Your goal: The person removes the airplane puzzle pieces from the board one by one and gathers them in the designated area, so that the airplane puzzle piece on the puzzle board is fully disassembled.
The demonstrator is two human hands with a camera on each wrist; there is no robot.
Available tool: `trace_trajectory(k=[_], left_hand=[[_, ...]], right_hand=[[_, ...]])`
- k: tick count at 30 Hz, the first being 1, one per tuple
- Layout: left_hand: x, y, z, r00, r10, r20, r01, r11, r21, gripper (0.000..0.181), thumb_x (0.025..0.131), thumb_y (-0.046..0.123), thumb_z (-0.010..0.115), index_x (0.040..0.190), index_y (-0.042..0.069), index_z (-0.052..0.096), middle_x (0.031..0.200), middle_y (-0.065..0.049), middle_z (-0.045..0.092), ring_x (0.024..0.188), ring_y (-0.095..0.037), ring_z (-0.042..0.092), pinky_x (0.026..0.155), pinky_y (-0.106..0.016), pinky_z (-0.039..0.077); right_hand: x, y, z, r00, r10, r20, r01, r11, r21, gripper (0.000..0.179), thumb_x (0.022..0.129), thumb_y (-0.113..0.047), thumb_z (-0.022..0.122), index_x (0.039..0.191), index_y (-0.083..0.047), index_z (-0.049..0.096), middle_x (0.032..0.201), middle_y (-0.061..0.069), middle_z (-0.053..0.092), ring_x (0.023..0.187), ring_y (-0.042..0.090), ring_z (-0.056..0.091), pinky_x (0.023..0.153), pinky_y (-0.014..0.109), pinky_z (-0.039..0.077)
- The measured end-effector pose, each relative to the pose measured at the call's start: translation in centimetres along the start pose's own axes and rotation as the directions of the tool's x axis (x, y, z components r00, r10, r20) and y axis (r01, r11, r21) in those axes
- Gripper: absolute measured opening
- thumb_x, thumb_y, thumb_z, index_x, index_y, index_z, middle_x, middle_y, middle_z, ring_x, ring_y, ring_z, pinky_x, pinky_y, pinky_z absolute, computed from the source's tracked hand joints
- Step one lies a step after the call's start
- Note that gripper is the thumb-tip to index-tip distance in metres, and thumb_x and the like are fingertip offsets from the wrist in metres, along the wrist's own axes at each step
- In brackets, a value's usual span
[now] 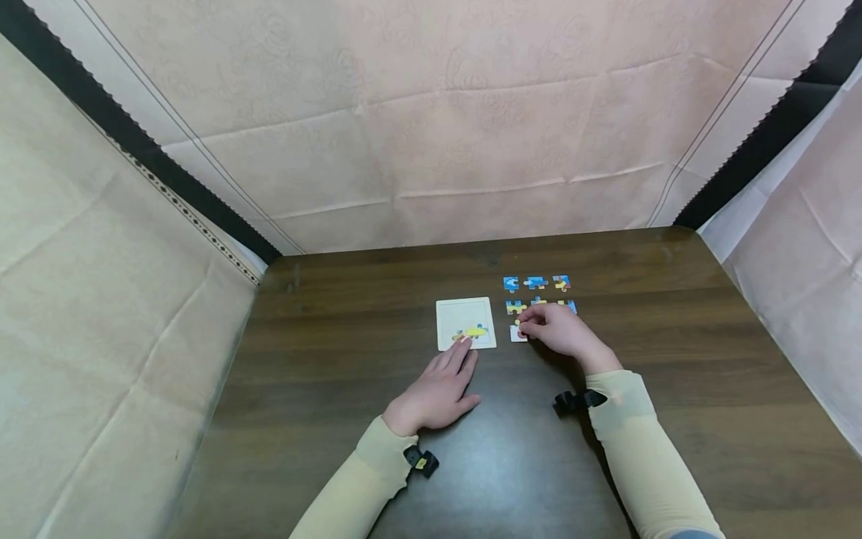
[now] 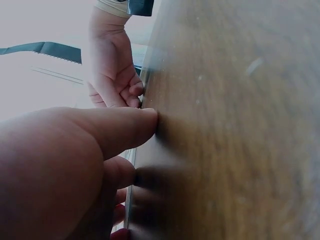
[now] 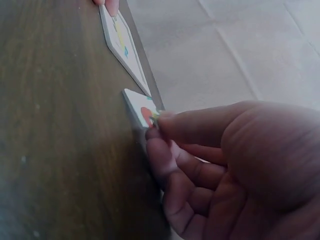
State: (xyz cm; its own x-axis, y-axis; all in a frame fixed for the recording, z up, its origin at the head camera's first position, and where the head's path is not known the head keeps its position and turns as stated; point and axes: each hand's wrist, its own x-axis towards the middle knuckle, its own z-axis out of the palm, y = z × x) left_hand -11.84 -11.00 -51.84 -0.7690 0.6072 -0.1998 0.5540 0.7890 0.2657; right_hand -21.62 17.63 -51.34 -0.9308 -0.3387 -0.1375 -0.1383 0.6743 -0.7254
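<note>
A square white puzzle tray [image 1: 463, 311] lies on the table with a yellow and blue part of a picture along its lower side. My left hand [image 1: 438, 389] lies with straight fingers, its fingertips resting on the tray's lower edge and the picture. To the right of the tray, my right hand [image 1: 566, 333] pinches a small puzzle piece between thumb and forefinger. That white piece [image 3: 140, 106] bears a red patch, and the fingertips cover part of it. Above the right hand lie loose puzzle pieces, among them a blue one [image 1: 535, 283] and a yellow and blue one [image 1: 515, 308].
The brown wooden table [image 1: 350, 299] carries everything. Pale cloth [image 1: 471, 150] hangs behind its far edge and along both sides. More pieces lie in rows right of the tray, some partly behind the right hand.
</note>
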Motion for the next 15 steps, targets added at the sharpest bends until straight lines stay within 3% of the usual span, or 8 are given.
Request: trace_trajectory(k=[8, 15], left_hand=[[0.04, -0.12, 0.17, 1.000, 0.003, -0.009, -0.003, 1.000, -0.004, 0.078, 0.112, 0.047, 0.052, 0.170, 0.004, 0.022, 0.180, -0.013, 0.000, 0.165, -0.028, -0.002, 0.131, -0.047, 0.016], [-0.02, 0.08, 0.03, 1.000, -0.006, -0.001, 0.006, 1.000, 0.004, 0.078, 0.112, 0.048, 0.051, 0.170, 0.004, 0.023, 0.180, -0.013, 0.001, 0.165, -0.028, -0.001, 0.131, -0.047, 0.017]], right_hand=[[-0.16, -0.05, -0.21, 1.000, -0.008, 0.009, 0.008, 0.999, -0.039, 0.019, 0.105, -0.019, 0.071, 0.117, -0.007, 0.078, 0.095, 0.003, 0.074, 0.082, 0.021, 0.063, 0.080, 0.040, 0.054], [-0.44, -0.29, -0.36, 0.999, -0.020, 0.045, 0.022, 0.999, -0.040, 0.025, 0.095, -0.023, 0.084, 0.112, -0.007, 0.077, 0.091, 0.002, 0.070, 0.082, 0.020, 0.060, 0.077, 0.038, 0.052]])
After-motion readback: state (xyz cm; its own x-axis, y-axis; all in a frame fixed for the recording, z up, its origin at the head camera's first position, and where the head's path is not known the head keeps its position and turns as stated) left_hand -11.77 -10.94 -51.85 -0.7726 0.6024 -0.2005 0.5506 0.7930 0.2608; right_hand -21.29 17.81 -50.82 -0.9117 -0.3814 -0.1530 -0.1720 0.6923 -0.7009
